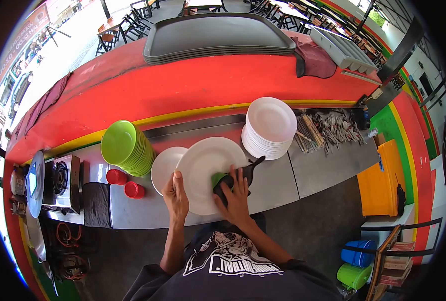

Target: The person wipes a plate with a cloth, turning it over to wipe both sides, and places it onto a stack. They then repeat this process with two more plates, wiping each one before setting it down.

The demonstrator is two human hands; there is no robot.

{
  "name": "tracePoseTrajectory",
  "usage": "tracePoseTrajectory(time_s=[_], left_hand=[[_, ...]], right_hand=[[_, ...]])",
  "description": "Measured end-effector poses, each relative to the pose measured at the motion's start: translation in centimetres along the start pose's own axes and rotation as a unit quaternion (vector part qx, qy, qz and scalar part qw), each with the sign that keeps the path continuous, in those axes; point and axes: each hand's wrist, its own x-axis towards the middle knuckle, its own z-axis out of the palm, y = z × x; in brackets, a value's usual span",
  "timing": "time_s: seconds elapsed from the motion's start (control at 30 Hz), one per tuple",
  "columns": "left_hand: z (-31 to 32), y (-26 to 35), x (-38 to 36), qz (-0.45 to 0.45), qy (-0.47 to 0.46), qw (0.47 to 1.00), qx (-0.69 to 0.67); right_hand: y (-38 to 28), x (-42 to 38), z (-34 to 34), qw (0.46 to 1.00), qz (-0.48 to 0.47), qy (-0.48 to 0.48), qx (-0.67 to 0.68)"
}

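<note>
1 head-worn wide-angle view — forward and down, close over the hands (177, 199) and steel counter (328, 173).

A red half-wall (203, 83) is stretching right across the front, a yellow stripe (148, 119) is tracing its lower edge, and a steel counter (275, 183) is running below it! Dark grey floor (328, 218) is spreading underneath. Beyond the ledge (102, 63), tables (109, 26) and dark chairs (133, 26) are standing about, while bright daylight is flooding in from the left. Over right, a wall (417, 130) is showing green, yellow and red, and a dark beam (406, 50) is slanting upward.
</note>
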Motion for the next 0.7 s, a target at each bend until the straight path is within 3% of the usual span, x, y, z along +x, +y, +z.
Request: tracePoseTrajectory(time_s=[0.13,0.23,0.37,0.47,0.67,0.7], left_hand=[[-0.5,1.0,-0.1,0.002,-0.092,0.994,0.054],[-0.5,1.7,-0.1,0.014,-0.158,0.984,0.079],[-0.6,2.1,0.4,0.019,-0.212,0.972,0.096],[-1.2,1.5,0.6,0.041,-0.214,0.973,0.072],[-2.9,2.8,0.4,0.041,-0.125,0.988,0.077],[-3.3,2.7,0.3,0.046,-0.097,0.991,0.074]], right_hand=[[1.5,1.8,-0.6,0.996,0.008,0.062,-0.063],[1.2,3.5,-1.1,0.996,-0.008,0.082,-0.033],[-1.8,4.5,-1.2,0.992,-0.106,0.037,-0.061],[-2.4,5.1,-0.8,0.988,-0.147,0.010,-0.056],[-2.1,7.3,-1.9,0.985,-0.097,0.112,-0.089],[-1.9,7.2,-1.8,0.992,-0.060,0.108,-0.033]])
